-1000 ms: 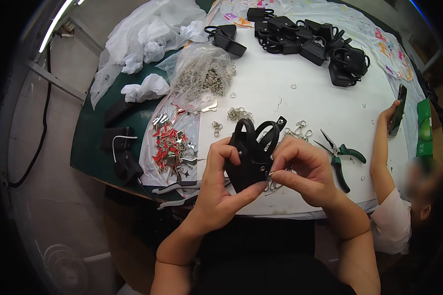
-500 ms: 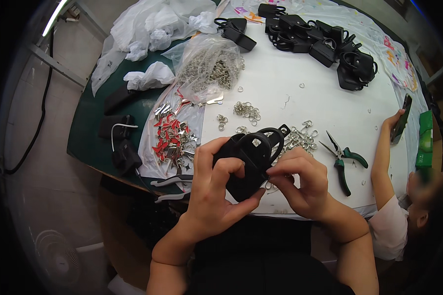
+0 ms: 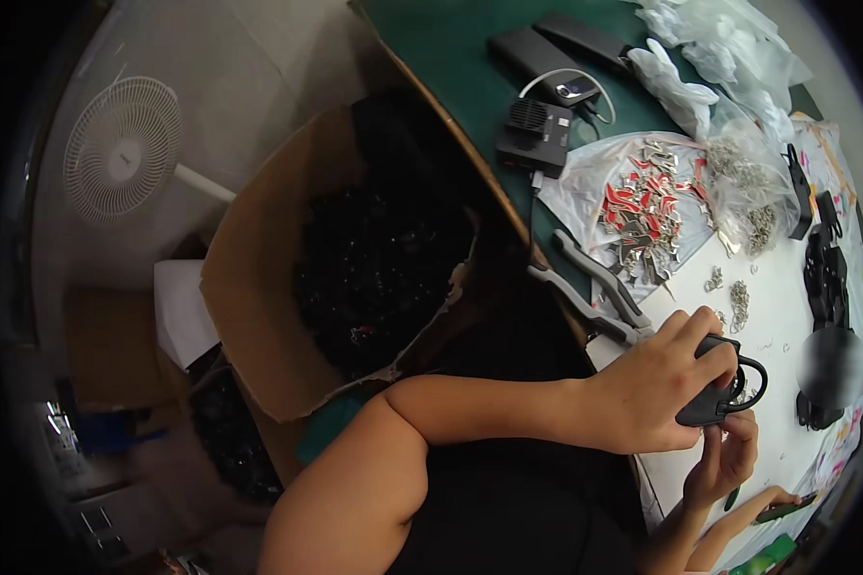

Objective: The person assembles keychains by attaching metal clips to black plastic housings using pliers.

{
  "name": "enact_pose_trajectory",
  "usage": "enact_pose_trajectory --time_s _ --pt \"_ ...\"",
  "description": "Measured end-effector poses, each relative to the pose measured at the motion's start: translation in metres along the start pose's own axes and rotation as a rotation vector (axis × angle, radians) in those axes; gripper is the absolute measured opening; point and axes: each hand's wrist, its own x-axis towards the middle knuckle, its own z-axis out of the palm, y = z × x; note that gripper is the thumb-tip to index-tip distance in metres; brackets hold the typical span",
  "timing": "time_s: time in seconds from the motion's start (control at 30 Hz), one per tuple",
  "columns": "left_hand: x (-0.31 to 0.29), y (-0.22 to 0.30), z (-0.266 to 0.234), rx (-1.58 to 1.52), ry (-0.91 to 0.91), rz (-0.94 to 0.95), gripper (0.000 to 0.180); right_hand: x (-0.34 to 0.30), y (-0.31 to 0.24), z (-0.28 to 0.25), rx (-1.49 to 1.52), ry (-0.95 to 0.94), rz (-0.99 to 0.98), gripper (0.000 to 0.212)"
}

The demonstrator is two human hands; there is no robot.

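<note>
My left hand (image 3: 642, 388) is closed around a small black handbag (image 3: 705, 407) with a looped handle, above the white work surface at the right. Beside the bag's lower edge is my right hand (image 3: 729, 455), its thumb and fingers pinched together; whatever is between them is too small to make out. Close to my left wrist lie grey-handled pliers (image 3: 604, 287) at the table edge. Farther back, red and silver metal charms (image 3: 642, 206) are heaped on white plastic. Small silver rings and clasps (image 3: 739, 305) lie just beyond the bag.
A clear bag of metal rings (image 3: 743, 182) stands behind the charms. Black electronic boxes (image 3: 535, 134) with a white cable sit on the green tabletop (image 3: 441, 48). An open carton (image 3: 249, 287) of black items and a fan (image 3: 125, 149) are left. Another person's hand (image 3: 772, 500) holds a phone.
The view has swung left and tilted, bringing the carton and fan into sight. My hands and the handbag now appear at the right; the left still grips the bag.
</note>
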Motion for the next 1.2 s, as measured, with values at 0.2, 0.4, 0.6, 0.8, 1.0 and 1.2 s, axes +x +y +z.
enact_pose_trajectory --time_s 0.2,0.4,0.6,0.8,1.0,1.2 --pt "0.000 -0.002 -0.005 -0.052 0.166 0.140 0.063 -0.007 0.006 0.003 -0.036 0.065 0.078 0.008" --pt "0.011 -0.020 0.004 -0.473 0.115 0.169 0.062 -0.009 -0.001 0.009 0.196 0.267 0.197 0.024" --pt "0.018 -0.020 -0.036 -0.276 -0.234 0.128 0.067 0.011 -0.035 0.011 -0.087 0.114 0.108 0.015" --pt "0.029 -0.034 -0.079 0.644 -0.402 0.163 0.035 -0.001 -0.031 -0.008 -0.552 0.074 -0.327 0.026" --pt "0.011 -0.052 -0.078 0.672 -0.437 0.249 0.033 -0.011 -0.024 0.003 -0.416 0.126 -0.382 0.024" --pt "0.008 -0.044 -0.096 0.598 -0.223 0.241 0.023 -0.015 -0.023 0.002 -0.382 0.165 -0.402 0.024"
